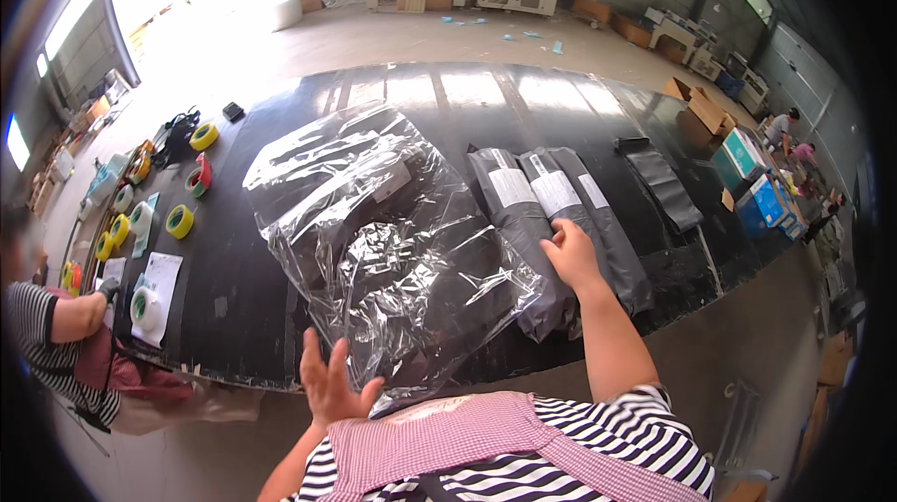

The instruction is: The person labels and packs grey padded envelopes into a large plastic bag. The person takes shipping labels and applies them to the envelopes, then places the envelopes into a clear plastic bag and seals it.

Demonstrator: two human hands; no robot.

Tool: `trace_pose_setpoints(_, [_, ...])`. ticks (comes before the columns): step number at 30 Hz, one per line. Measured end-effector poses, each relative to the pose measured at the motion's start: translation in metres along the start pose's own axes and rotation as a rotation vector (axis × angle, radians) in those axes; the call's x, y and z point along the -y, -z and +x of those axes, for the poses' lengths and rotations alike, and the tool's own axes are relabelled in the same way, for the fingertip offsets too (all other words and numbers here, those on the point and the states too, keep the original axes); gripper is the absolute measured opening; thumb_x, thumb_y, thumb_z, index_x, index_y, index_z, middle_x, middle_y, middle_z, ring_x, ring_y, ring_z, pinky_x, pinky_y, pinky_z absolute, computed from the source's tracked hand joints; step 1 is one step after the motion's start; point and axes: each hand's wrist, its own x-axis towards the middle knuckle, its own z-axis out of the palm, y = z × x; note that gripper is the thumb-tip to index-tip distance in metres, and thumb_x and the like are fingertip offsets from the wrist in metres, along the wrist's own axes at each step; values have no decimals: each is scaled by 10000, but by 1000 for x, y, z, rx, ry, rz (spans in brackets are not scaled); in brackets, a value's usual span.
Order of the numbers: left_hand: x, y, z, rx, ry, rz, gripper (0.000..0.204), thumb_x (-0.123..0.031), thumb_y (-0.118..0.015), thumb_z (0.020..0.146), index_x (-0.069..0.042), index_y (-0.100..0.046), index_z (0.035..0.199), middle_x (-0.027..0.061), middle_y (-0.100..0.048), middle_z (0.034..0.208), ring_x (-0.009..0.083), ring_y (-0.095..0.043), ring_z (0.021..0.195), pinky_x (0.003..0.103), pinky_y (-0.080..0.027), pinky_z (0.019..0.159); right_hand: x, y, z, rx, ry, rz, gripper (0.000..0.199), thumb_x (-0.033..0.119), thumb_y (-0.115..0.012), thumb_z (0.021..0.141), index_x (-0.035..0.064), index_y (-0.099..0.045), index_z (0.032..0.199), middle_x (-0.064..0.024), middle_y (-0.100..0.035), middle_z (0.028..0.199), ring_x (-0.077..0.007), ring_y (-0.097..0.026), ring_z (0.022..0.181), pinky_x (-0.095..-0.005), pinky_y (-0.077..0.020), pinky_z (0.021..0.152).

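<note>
A large clear plastic bag (392,231) lies spread and wrinkled on the black table (243,315) in front of me. My left hand (334,388) is at the bag's near left edge, its fingers spread and nothing gripped in them. To the right of the bag, several dark grey wrapped packages (612,240) with white labels lie side by side. Over these packages is my right hand (572,254), fingers loosely bent and apart. Whether its fingertips touch the wrapping I cannot tell.
Flat dark bags (659,183) lie farther right. Yellow tape rolls (179,221) and a white roll (145,308) sit on the left. Another person (56,334) works at the left edge. Open cartons (738,156) stand at the far right.
</note>
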Motion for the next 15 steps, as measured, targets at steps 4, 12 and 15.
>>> trace_pose_setpoints(4, [-3,-28,39,79,-183,222,581,-115,-793,743,-173,-624,1296,220,-440,1444,394,-484,1256,474,-428,992,19,-69,46,187,-243,-482,1021,552,-841,671,-9,-419,1412,-250,-556,1316,-357,-584,1213,-412,-484,1032])
trace_pose_setpoints(12, [12,-43,76,293,292,-390,212,-246,-758,874,-39,-731,836,101,-610,843,265,-614,761,383,-499,704,-57,-75,80,228,-114,103,1321,340,-920,552,-13,-149,1565,-237,-552,1375,-345,-571,1246,-405,-465,1046])
trace_pose_setpoints(15, [33,-43,69,283,345,-422,259,-267,-722,916,-16,-732,853,101,-607,822,258,-603,709,361,-485,681,-53,-21,58,453,-123,722,1175,112,-936,526,-34,-310,1510,-191,-563,1349,-282,-584,1206,-375,-453,1038])
